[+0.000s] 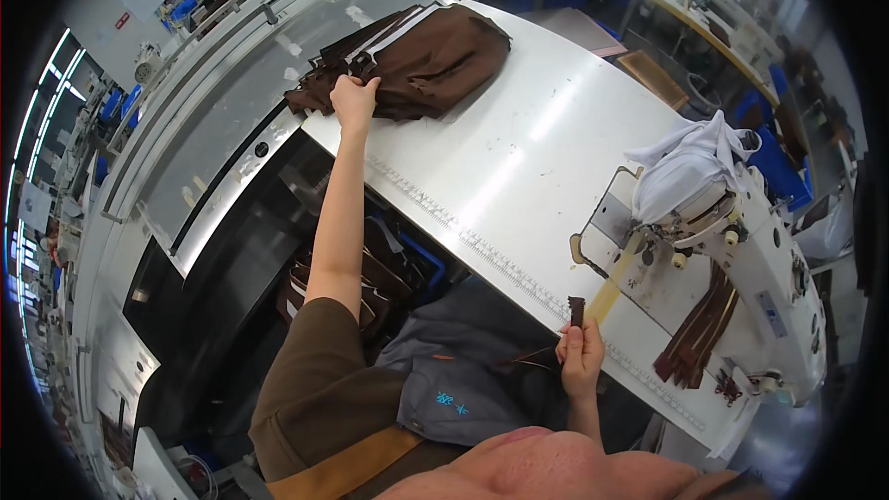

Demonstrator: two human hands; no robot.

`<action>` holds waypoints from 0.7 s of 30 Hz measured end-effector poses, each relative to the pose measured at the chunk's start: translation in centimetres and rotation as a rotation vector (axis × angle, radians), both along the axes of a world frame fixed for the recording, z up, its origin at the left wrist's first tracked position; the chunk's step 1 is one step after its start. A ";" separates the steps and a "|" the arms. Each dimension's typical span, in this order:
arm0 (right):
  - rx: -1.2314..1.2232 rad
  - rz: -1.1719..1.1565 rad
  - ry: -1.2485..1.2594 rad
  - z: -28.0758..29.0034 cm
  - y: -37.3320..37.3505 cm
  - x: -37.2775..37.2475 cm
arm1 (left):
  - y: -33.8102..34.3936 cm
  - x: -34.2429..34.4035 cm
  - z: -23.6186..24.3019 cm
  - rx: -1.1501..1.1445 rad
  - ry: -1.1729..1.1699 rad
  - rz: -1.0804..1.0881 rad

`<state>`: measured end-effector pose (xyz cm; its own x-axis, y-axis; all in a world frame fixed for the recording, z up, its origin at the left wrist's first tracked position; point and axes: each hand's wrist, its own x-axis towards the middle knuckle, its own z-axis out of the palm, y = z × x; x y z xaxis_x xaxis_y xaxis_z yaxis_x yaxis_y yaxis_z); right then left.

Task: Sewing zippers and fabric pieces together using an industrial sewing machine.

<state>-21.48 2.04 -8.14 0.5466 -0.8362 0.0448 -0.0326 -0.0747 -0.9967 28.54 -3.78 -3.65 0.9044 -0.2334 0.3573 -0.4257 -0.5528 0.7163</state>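
Observation:
My left arm stretches to a pile of brown fabric pieces point(444, 60) with white strips at the far left of the white worktable point(546, 148); my left hand point(354, 97) grips a bunched dark part at its near edge. Near the table's front edge, my right hand point(579, 361) holds a short dark brown strip point(576, 310) upright between thumb and fingers, with thin threads trailing leftward. To its right are a sewing machine point(769, 278) with white cloth point(685, 162) draped on top and a bundle of brown and tan strips point(690, 333).
A grey metal rail and ledge point(208, 176) run along the left. Below the table are more brown pieces point(306, 282) and grey cloth point(463, 329) at my lap. Blue bins point(778, 167) and other workstations stand beyond. Part of a person shows at the top.

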 end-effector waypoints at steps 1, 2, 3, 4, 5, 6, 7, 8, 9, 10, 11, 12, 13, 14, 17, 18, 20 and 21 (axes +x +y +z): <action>-0.030 -0.001 0.016 -0.1 0.2 0.1 | 0.5 0.1 -0.1 -0.113 0.174 -0.066; -0.027 0.003 0.010 0.1 0.3 0.3 | 0.6 0.8 -0.5 -0.114 0.168 -0.069; -0.033 -0.012 0.023 0.5 0.4 0.6 | 0.4 1.5 -0.8 -0.112 0.162 -0.065; -0.040 -0.029 0.041 0.7 0.4 0.6 | -0.1 1.7 -0.9 -0.044 0.040 -0.048; -0.040 -0.028 0.038 0.8 0.4 0.6 | -0.4 1.9 -0.8 0.023 -0.082 -0.032; -0.041 -0.022 0.038 0.8 0.3 0.5 | -0.8 2.2 -0.7 0.034 -0.062 -0.061; -0.045 -0.024 0.040 0.7 0.2 0.4 | -1.5 1.9 -0.1 0.030 -0.063 -0.069; -0.049 -0.032 0.040 0.6 0.2 0.3 | -2.2 1.5 0.5 0.041 -0.097 -0.150; -0.055 -0.032 0.054 0.5 0.2 0.2 | -2.8 1.1 1.0 0.052 -0.131 -0.231; -0.059 -0.023 0.066 0.5 0.3 0.2 | -2.8 0.6 1.7 0.104 -0.209 -0.304; -0.061 -0.021 0.064 0.6 0.4 0.2 | -3.1 1.2 1.4 0.102 -0.211 -0.302; -0.074 -0.023 0.066 0.7 0.5 0.4 | -3.8 2.3 0.8 -0.058 0.103 -0.517; -0.088 -0.027 0.070 0.7 0.5 0.4 | -4.1 2.6 0.6 -0.222 0.423 -0.726; -0.092 -0.026 0.068 0.7 0.5 0.4 | -4.6 2.3 -0.2 -0.539 0.389 -0.712; -0.095 -0.038 0.080 0.6 0.4 0.3 | -4.8 1.8 0.4 -0.874 0.063 -0.778; -0.106 -0.030 0.108 0.4 0.4 0.1 | -4.8 1.0 0.3 -0.722 -0.071 -0.680; -0.125 -0.030 0.134 0.3 0.0 0.3 | -5.4 -2.6 3.1 -0.474 -0.409 -0.649; -0.114 -0.035 0.121 0.4 0.0 0.4 | -5.7 -3.2 3.6 -0.362 -0.450 -0.651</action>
